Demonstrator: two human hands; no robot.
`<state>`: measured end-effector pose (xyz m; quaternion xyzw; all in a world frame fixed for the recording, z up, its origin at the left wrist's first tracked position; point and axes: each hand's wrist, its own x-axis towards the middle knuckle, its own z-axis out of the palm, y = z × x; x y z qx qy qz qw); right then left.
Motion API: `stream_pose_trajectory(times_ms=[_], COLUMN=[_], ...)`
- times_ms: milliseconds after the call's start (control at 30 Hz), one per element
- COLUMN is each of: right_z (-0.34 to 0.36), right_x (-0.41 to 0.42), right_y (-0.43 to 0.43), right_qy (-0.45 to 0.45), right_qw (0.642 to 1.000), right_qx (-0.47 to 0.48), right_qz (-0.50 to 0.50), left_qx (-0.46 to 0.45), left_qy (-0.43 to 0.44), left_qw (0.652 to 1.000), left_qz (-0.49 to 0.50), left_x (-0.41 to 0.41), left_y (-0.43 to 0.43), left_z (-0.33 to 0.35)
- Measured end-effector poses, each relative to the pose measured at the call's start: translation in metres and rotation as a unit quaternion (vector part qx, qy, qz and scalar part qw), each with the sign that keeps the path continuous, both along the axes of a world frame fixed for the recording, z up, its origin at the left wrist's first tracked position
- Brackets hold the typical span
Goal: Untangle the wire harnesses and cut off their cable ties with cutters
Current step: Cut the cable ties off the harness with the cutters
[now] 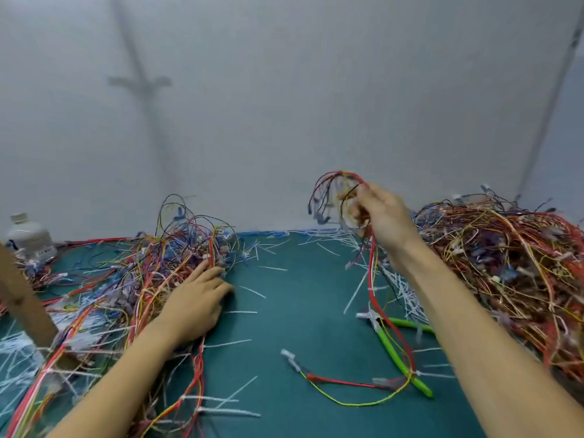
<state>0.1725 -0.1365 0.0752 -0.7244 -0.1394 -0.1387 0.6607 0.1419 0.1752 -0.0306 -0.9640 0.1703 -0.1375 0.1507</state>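
My right hand [380, 216] is raised above the green mat and grips a wire harness [376, 298] of red, yellow and black wires; its upper end loops over my fingers, its tail hangs down and trails across the mat. My left hand [197, 298] lies flat, fingers spread, on the edge of the left heap of tangled wires [126, 279]. Green-handled cutters [399, 352] lie on the mat under the hanging harness, touched by neither hand. Another big tangle of red and orange wires [505, 267] is piled at the right.
Cut white cable ties [249, 290] are scattered across the green mat [300, 311] and lie thick at the left front. A plastic bottle [27, 235] stands at the far left. A brown cardboard piece [23, 298] leans at the left edge. A pale wall rises behind.
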Motion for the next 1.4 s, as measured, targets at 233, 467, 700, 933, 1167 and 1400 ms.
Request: stream_pose_trajectory(times_ms=[233,467,700,933,1167,1400], right_z=[-0.032,-0.06,-0.101,-0.115,-0.115,-0.114], right_x=[-0.011,-0.016,-0.024,-0.035,-0.043,-0.046], right_y=[0.034,0.037,0.03,0.025,0.012,0.005], right_qy=[0.009,0.025,0.006,-0.058,-0.097,0.005], right_qw=[0.996,0.993,0.964,0.934,0.958,0.978], right_qx=[-0.06,-0.077,-0.264,-0.351,-0.271,-0.206], right_qz=[0.058,0.089,0.025,-0.002,-0.003,0.026], left_qx=[-0.485,-0.714,-0.702,-0.866,-0.899,-0.915], left_qy=[-0.052,-0.074,-0.164,0.114,0.096,0.066], left_qw=[0.872,0.691,0.686,0.467,0.424,0.393], left_qz=[0.04,0.086,0.102,0.136,0.058,-0.068], left_x=[0.025,0.022,0.011,0.011,0.005,-0.003], left_y=[-0.094,-0.167,-0.167,-0.15,-0.14,-0.151], left_z=[0.034,0.048,0.025,0.013,0.008,0.012])
